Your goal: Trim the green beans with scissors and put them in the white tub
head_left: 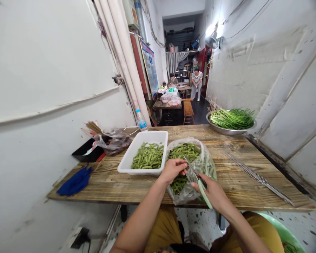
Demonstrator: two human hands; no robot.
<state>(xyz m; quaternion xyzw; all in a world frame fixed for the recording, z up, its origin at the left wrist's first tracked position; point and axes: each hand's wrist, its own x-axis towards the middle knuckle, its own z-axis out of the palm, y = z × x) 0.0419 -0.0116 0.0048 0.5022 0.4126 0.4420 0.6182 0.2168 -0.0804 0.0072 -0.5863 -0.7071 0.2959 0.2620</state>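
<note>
My right hand (pixel 212 192) grips a pair of scissors (pixel 205 194) with pale green handles, their blades pointing up and left toward my other hand. Close to the blade tips, my left hand (pixel 175 170) is closed in a pinch; what lies between its fingertips is too small to make out. Both hands are over a clear plastic bag (pixel 206 154) full of green edamame pods (pixel 184 151). Left of the bag stands a white plastic tub (pixel 123 163), with more edamame pods (pixel 147 157) spread over its bottom.
Metal skewers (pixel 260 178) lie right on the wooden table (pixel 234 189). Behind them stands a metal bowl (pixel 229 131) of long green vegetables. A water bottle (pixel 141 121), a black tray (pixel 85 153) and a blue cloth (pixel 75 181) are leftward. Two people are farther back.
</note>
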